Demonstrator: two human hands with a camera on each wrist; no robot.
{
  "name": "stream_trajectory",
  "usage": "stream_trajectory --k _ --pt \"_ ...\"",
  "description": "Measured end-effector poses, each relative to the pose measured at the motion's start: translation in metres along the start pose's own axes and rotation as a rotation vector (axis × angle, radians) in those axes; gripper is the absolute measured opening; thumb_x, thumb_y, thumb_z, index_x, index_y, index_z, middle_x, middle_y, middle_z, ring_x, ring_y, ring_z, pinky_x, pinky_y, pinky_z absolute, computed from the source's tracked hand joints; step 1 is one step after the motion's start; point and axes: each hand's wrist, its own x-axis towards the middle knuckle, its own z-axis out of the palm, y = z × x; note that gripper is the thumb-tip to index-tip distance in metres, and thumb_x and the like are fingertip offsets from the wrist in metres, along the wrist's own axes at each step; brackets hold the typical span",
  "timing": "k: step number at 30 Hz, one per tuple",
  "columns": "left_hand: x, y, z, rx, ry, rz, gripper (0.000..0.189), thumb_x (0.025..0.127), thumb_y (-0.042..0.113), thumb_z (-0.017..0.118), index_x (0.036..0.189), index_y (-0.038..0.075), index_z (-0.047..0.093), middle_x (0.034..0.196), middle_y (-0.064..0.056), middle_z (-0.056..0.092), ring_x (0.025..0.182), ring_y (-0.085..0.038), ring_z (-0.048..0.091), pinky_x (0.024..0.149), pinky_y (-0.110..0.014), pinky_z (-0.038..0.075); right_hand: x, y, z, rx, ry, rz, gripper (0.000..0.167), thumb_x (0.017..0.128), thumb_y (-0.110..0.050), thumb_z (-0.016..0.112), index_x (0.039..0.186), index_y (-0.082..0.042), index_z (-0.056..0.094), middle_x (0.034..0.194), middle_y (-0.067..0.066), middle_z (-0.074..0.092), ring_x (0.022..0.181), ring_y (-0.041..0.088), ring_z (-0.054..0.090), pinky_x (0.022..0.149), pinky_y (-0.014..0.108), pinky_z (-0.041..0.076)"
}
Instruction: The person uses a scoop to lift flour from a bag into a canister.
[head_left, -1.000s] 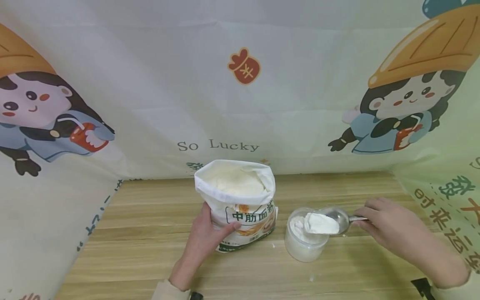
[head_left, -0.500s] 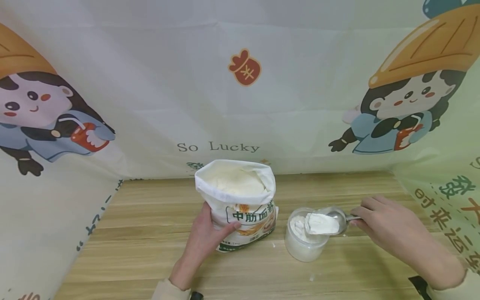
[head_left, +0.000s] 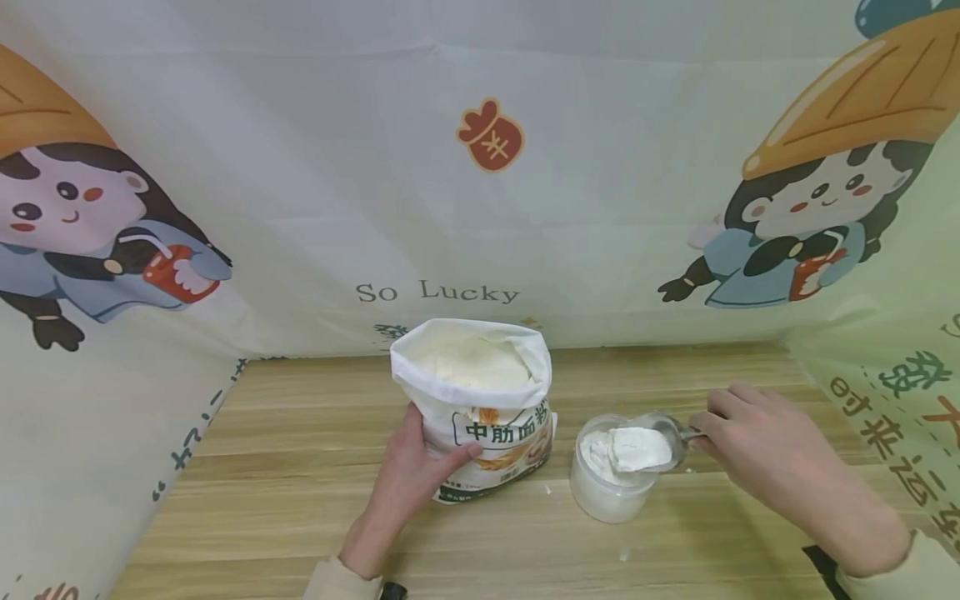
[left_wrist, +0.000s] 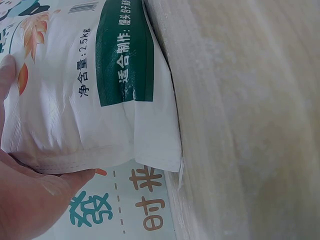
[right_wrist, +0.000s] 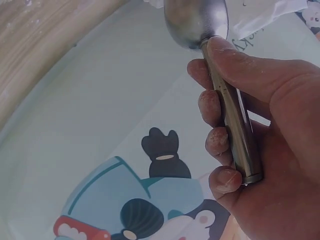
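Observation:
A white flour bag (head_left: 487,429) stands upright on the table, its rolled top wide and pale flour inside. My left hand (head_left: 412,471) grips the bag's left side, thumb across the printed front and fingers round the far side, mostly hidden. In my right hand (head_left: 780,467) is a metal scoop (head_left: 678,440), its handle (right_wrist: 231,120) wrapped by my fingers in the right wrist view. White flour (head_left: 637,448) fills the scoop. The scoop is over the right part of a clear round jar (head_left: 611,504) that holds more flour; whether it touches the rim I cannot tell.
Small white flour specks lie on the wooden table (head_left: 300,467) near the jar. A printed cloth (head_left: 600,192) walls off the back and both sides, with cartoon figures on it. The bag stands close to the back cloth, left of the jar.
My right hand has shifted slightly left with the loaded scoop, carrying it a little further over the jar. The left hand and the bag have stayed where they were.

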Motion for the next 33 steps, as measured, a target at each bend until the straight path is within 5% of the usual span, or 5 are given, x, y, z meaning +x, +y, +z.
stream_trajectory --k 14,33 --pt "0.0 -0.001 0.0 -0.004 -0.006 -0.001 0.093 0.077 0.03 0.093 0.149 0.004 0.041 0.131 -0.018 0.064 0.121 -0.036 0.062 0.106 -0.056 0.048 0.005 -0.011 0.002 -0.023 0.081 -0.08 0.024 0.072 -0.02 0.093 0.084 -0.012 0.073 0.076 -0.001 0.053 0.074 0.023 0.052 0.06 0.038 0.048" --pt "0.0 0.0 -0.001 0.006 0.0 -0.012 0.091 0.077 0.03 0.094 0.147 0.004 0.043 0.131 -0.018 0.064 0.121 -0.036 0.062 0.105 -0.056 0.048 0.005 -0.011 -0.005 -0.076 0.126 -0.085 0.022 0.073 -0.015 0.088 0.088 -0.009 0.074 0.086 0.006 0.061 0.083 0.03 0.056 0.063 0.042 0.046"
